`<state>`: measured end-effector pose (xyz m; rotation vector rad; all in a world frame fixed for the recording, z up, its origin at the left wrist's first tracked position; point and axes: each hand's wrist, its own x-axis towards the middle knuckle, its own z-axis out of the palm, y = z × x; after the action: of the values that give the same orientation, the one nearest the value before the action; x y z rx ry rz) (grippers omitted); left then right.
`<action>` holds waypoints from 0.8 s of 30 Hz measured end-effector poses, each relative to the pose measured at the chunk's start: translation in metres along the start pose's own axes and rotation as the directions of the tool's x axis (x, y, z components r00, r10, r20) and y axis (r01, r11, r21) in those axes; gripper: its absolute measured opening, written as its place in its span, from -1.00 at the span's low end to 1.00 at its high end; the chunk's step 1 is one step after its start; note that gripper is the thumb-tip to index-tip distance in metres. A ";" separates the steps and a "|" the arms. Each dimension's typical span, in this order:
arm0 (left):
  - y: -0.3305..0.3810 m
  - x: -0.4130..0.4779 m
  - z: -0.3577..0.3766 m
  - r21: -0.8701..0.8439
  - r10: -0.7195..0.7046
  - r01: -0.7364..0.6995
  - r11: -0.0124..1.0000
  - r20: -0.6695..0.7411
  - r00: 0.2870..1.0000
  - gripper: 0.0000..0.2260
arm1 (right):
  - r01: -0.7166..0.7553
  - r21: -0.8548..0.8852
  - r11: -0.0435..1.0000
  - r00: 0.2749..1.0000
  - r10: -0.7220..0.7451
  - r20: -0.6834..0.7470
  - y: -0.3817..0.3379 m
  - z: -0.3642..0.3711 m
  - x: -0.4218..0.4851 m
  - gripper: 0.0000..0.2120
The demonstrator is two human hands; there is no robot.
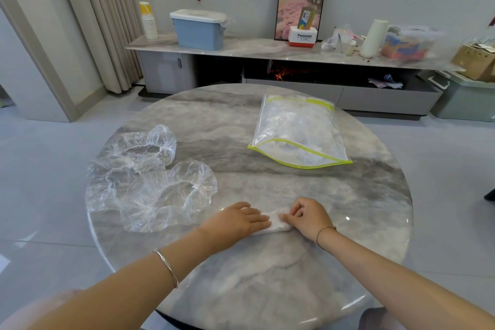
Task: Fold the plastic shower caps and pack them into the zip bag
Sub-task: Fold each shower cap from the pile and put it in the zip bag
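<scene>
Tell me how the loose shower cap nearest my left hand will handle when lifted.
Probably floppy: the shower cap is thin, crinkled clear film lying slumped on the table. Likely light, and perhaps slippery, given its glossy sheen.

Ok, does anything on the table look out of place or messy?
Nothing stands out. The left hand presses the folded cap flat while the right hand pinches its end; the unfolded caps lie crumpled at the left, and the zip bag lies farther back.
</scene>
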<state>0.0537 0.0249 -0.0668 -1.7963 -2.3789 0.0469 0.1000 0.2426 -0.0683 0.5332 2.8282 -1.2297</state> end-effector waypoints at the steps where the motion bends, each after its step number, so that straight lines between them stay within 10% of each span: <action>1: 0.001 -0.001 0.001 -0.003 -0.003 0.003 1.000 0.035 0.999 -0.44 | 0.006 -0.024 1.000 1.000 -0.007 -0.009 0.001 -0.002 0.000 -0.71; 5: 0.004 -0.005 0.003 -0.125 -0.091 0.101 0.987 0.085 0.992 -0.56 | 0.058 -0.091 0.994 0.998 -0.060 -0.020 0.006 -0.012 -0.004 -0.74; 10: 0.021 -0.001 -0.009 -0.292 -0.244 0.301 0.908 0.215 0.946 -0.33 | 0.504 -0.264 0.823 0.859 -0.510 0.050 -0.005 -0.018 -0.022 -0.86; 18: 0.021 0.006 -0.030 -0.584 -0.362 0.556 0.592 0.423 0.831 -0.62 | 0.607 -0.345 0.716 0.794 -0.534 0.290 0.007 -0.007 -0.041 -0.57; 24: 0.010 0.001 -0.013 -0.596 -0.414 0.538 0.596 0.347 0.842 -0.61 | 0.638 -0.397 0.660 0.770 -0.558 0.309 0.003 0.000 -0.035 -0.51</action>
<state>0.0653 0.0275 -0.0552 -1.2712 -3.2105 -0.8860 0.1338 0.2337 -0.0651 -0.5561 3.0757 -0.4687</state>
